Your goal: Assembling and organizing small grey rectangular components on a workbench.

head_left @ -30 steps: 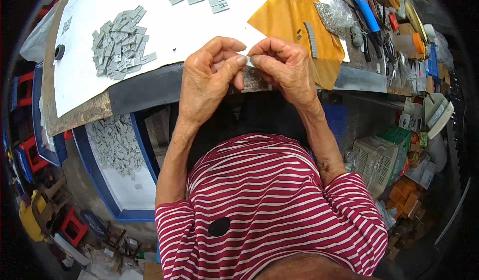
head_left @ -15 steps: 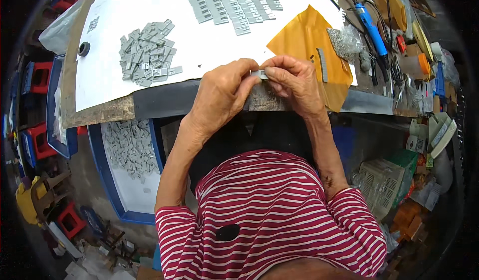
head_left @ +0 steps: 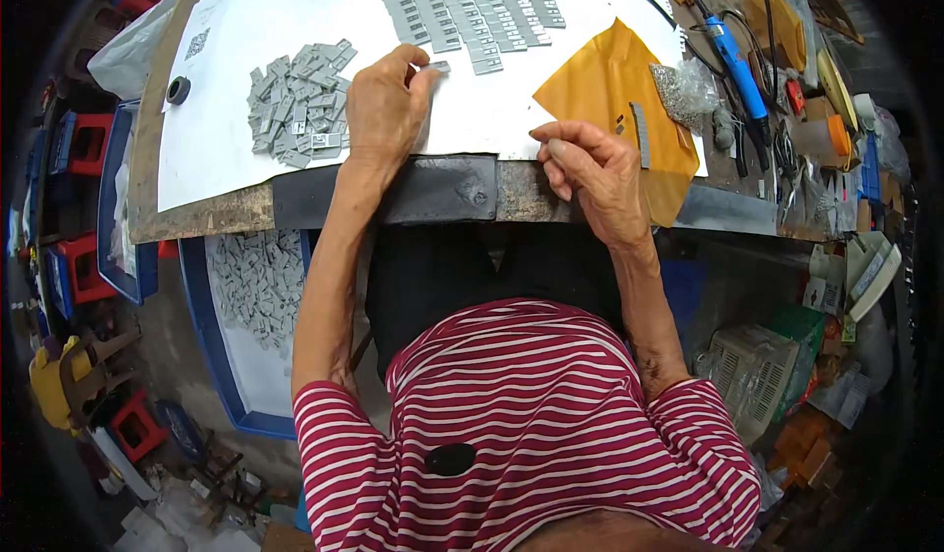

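Note:
Over the white sheet, my left hand (head_left: 383, 105) pinches a small grey plastic piece (head_left: 439, 66) between thumb and forefinger, just below rows of similar grey pieces (head_left: 448, 21) laid in slanting lines. A loose heap of the same pieces (head_left: 295, 105) lies left of that hand. At the table's front edge, my right hand (head_left: 595, 174) has its thumb and forefinger closed together. Whatever may be between those fingertips is too small to name. Beside it on a brown-orange sheet (head_left: 580, 80) lies a narrow dark grey strip (head_left: 641, 134) with a few tiny dark bits.
A blue electric screwdriver (head_left: 736, 65) with cables lies at the right, near a clear bag of small metal parts (head_left: 683, 90). A black ring (head_left: 178, 90) sits at the left. Below the table edge stands a blue-rimmed tray (head_left: 208, 355) of grey pieces.
My hands have come apart. The left has moved up and left over the sheet, carrying the grey piece; the right stays near the table edge.

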Tool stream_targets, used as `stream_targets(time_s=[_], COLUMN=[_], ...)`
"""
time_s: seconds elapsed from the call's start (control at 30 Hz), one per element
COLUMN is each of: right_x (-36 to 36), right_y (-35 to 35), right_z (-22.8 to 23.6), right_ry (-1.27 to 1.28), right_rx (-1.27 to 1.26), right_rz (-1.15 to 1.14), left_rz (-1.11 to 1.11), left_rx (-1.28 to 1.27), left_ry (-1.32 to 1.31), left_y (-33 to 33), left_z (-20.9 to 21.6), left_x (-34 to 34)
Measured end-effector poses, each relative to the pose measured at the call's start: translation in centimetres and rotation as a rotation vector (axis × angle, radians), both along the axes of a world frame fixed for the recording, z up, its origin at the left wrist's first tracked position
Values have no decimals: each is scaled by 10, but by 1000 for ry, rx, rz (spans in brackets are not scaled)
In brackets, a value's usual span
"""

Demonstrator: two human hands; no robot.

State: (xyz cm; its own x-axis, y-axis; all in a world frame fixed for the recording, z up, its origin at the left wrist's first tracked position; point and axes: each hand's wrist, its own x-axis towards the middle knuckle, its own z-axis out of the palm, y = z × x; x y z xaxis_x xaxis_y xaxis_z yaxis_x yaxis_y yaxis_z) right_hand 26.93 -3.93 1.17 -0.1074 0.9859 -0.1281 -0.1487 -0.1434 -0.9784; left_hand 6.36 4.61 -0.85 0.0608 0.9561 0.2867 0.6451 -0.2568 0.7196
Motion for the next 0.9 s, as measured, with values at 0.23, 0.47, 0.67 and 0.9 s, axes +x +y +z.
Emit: stream_targets(time_s=[0.23,0.47,0.67,0.9], right_x=[6,10,16,33], right_y=[-6,-10,-16,-25], right_z=[0,-2,1,30], right_ry=[-22,-40,-76,-298], right_rx=[-8,-20,-12,24], right_rz=[7,37,41,-36], left_rz=[13,37,21,15], left_rx=[32,117,85,59], left_ry=[137,208,202,155], left_y=[6,8,13,18], left_z=[-4,-7,-5,-6], left_x=[13,14,16,18])
